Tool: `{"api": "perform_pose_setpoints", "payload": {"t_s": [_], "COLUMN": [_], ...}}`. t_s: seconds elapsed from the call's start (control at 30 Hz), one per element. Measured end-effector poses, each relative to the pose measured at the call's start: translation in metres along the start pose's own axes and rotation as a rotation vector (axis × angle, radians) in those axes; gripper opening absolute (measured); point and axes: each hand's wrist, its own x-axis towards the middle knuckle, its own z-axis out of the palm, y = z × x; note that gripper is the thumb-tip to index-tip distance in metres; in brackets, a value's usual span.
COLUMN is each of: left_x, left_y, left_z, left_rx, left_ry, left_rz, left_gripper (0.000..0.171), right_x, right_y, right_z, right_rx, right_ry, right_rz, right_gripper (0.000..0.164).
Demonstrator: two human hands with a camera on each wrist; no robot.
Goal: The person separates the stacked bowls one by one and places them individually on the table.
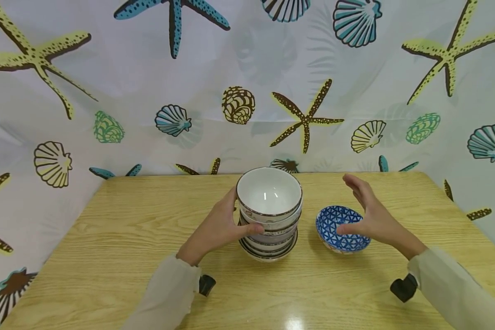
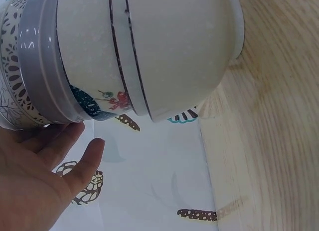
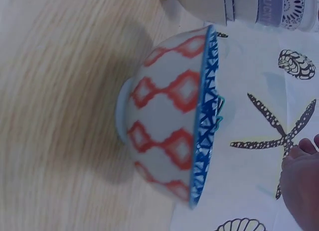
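Tho apart, bowl below R fingers

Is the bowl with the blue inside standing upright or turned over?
Upright. The head view shows the bowl with its mouth facing up; the right wrist view shows its foot on the table.

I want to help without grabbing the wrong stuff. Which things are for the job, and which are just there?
Seem part of the job:
stack of bowls, held by the left hand
blue-patterned bowl, near the right hand

Just there:
wooden table underneath
shell-and-starfish cloth behind
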Motion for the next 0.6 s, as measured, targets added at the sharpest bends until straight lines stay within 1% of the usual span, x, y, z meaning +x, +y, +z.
{"api": "perform_pose_setpoints", "payload": {"t_s": [0.23, 0.4, 0.6], "left_x": [-0.001, -0.001, -0.001], "left_y": [0.0, 0.0, 0.001], "left_z": [0.001, 0.001, 0.002], "left_rx": [-0.007, 0.0, 0.019], "left_ry": [0.0, 0.005, 0.007], "left_rz": [0.006, 0.007, -0.006], "left_gripper": [0.11, 0.108, 0.107], "right_x": [0.014, 0.026, 0.041], "right_y": [-0.015, -0.03, -0.049], "right_z": [0.005, 0.009, 0.016], "right_rx": [-0.008, -0.007, 0.002], "right_ry": [-0.023, -0.06, -0.111], "right_rz": [-0.031, -0.048, -0.06], "right_gripper": [0.109, 0.11, 0.114]}}
